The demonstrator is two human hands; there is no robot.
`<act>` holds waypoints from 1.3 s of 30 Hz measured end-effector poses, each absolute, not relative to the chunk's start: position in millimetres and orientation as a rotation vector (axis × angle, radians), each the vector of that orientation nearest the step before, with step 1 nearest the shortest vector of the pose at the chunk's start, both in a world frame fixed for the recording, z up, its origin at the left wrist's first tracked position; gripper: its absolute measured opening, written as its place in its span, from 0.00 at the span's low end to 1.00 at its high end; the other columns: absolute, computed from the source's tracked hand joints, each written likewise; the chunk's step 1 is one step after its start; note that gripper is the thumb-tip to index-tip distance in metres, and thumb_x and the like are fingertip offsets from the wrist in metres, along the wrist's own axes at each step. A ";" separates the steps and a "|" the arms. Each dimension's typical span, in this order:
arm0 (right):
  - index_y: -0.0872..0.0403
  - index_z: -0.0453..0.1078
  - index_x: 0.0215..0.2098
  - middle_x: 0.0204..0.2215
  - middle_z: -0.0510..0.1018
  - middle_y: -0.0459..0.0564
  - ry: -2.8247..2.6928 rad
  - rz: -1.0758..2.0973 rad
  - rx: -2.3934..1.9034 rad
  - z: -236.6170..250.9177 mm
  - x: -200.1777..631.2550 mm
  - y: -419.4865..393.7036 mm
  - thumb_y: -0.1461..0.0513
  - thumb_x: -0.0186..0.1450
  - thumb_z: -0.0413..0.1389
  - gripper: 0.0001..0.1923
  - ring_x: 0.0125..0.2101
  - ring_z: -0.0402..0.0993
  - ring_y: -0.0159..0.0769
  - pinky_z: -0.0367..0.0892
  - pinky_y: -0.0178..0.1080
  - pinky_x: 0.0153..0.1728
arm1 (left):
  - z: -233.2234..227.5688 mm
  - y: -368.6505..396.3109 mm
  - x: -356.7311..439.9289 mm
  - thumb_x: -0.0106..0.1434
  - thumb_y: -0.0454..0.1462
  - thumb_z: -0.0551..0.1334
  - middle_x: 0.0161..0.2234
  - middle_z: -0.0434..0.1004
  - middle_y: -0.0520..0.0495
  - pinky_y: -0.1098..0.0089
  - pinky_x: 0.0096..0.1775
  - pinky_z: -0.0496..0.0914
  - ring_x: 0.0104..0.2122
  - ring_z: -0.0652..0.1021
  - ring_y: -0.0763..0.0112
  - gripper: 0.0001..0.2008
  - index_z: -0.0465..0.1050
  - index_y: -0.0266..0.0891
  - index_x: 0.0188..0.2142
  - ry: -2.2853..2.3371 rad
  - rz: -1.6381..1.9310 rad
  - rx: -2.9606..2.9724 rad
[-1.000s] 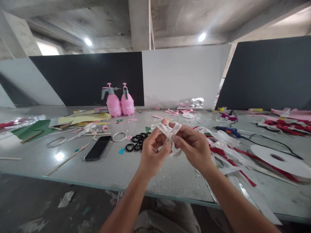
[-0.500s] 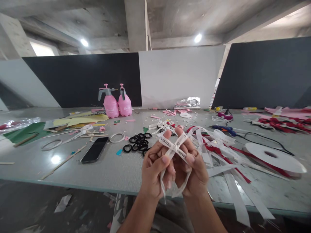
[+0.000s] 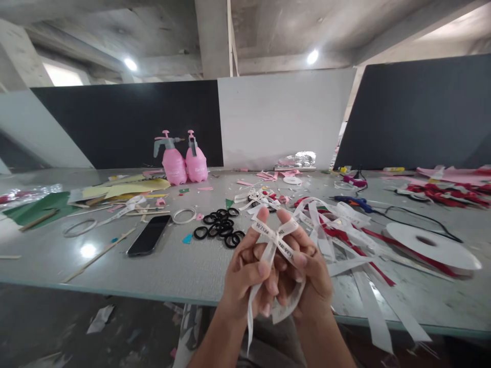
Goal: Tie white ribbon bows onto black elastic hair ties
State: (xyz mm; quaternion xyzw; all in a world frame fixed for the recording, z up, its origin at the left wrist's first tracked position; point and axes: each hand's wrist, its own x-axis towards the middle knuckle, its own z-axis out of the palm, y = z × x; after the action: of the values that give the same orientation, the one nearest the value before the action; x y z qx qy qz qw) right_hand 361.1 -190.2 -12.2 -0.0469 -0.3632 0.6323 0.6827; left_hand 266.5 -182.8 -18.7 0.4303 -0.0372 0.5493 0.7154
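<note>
Left hand [image 3: 247, 273] and right hand [image 3: 307, 276] pinch one white printed ribbon bow [image 3: 275, 237], loops spread sideways, two tails hanging down

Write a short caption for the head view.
Both hands pinch a white printed ribbon bow above a cluttered table.

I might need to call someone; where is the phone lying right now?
The phone lies flat on the grey table, left of the hands, between a white ring and a thin wooden stick.
</note>
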 end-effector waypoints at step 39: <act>0.51 0.64 0.62 0.13 0.61 0.37 -1.077 1.288 -0.360 -21.4 373.6 -187.2 0.59 0.61 0.61 0.31 0.17 0.62 0.28 0.67 0.34 0.23 | -5.3 -190.4 256.2 0.64 0.45 0.60 0.25 0.69 0.51 0.81 0.22 0.64 0.21 0.67 0.81 0.23 0.70 0.42 0.57 0.597 1.516 1.258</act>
State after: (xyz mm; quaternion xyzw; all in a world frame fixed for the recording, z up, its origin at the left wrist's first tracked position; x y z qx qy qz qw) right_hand 373.6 -187.2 -21.4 -0.1587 -0.4746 0.5679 0.6535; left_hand 256.2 -190.4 -5.3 0.5238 0.2485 0.6310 0.5154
